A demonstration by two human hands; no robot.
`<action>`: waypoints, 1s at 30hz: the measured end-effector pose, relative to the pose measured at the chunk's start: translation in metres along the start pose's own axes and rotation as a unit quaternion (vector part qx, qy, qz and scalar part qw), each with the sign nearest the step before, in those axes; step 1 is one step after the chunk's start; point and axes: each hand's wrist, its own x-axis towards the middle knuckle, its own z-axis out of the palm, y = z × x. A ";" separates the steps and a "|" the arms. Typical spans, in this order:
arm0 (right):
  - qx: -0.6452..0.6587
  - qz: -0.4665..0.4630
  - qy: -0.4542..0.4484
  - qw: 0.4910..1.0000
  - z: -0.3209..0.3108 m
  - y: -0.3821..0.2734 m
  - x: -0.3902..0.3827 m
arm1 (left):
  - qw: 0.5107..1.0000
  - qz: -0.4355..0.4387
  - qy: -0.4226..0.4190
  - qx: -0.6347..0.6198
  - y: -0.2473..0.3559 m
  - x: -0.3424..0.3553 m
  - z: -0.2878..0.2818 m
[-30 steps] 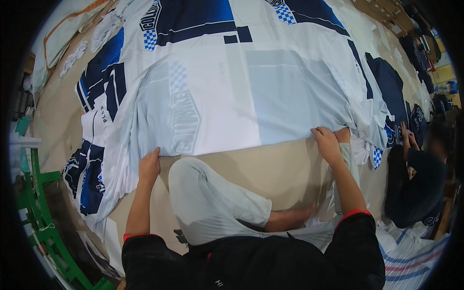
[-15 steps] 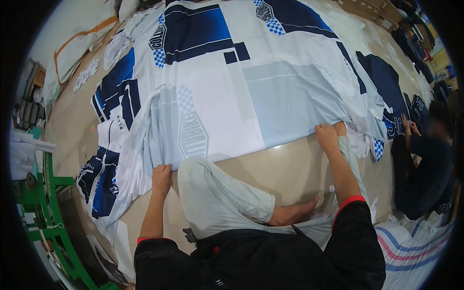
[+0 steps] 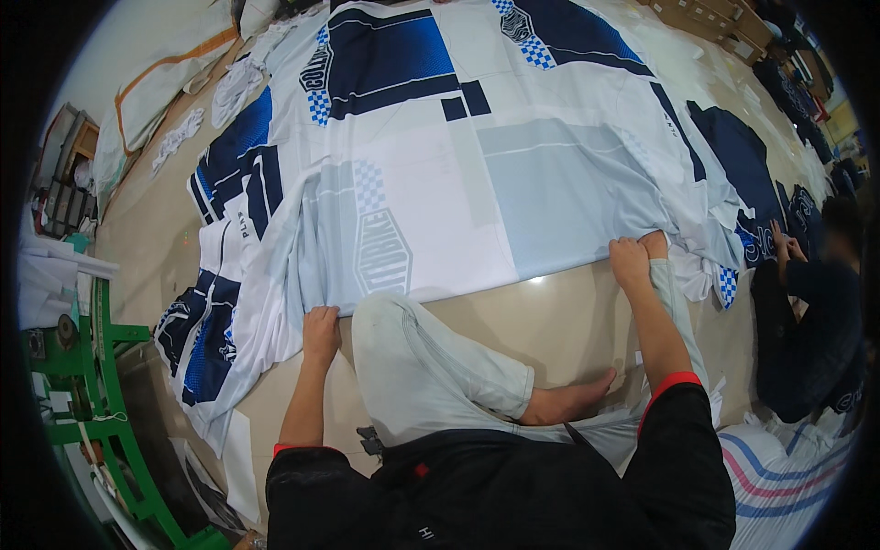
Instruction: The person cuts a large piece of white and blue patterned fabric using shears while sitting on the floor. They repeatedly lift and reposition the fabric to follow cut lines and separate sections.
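Observation:
A large sheet of printed fabric (image 3: 403, 165), white with navy and blue blocks and checks, lies spread before me on the floor. Its near part is pale, with the print showing faintly. My left hand (image 3: 321, 332) is closed on the near edge at the left, just beside my bent knee. At the right, my right hand (image 3: 629, 260) grips the same edge close to my foot. Between the two hands the edge runs nearly straight and taut. Folds gather at the fabric's left side, and its far end runs out at the top of the view.
A green metal frame (image 3: 117, 403) stands at the left. On the right a person (image 3: 807, 302) sits handling navy fabric pieces (image 3: 733, 151). A white striped sack (image 3: 779, 472) lies at the lower right. Cardboard boxes (image 3: 710, 23) are at the far right.
The whole view has shifted slightly, so everything appears a little further right. Both hands keep their hold on the fabric edge, with no clear movement along it.

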 end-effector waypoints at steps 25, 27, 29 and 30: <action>0.201 0.008 -0.480 0.854 -0.243 -0.079 -0.341 | 0.965 0.005 0.067 -0.253 0.158 0.109 -0.084; 0.236 0.093 -0.444 0.860 -0.245 -0.084 -0.372 | 0.957 0.062 -0.034 -0.282 0.192 0.124 -0.073; 0.290 0.104 -0.374 0.875 -0.240 -0.094 -0.401 | 0.941 0.099 -0.184 -0.266 0.216 0.134 -0.059; 0.319 0.101 -0.323 0.885 -0.236 -0.099 -0.414 | 0.928 0.112 -0.262 -0.239 0.225 0.138 -0.051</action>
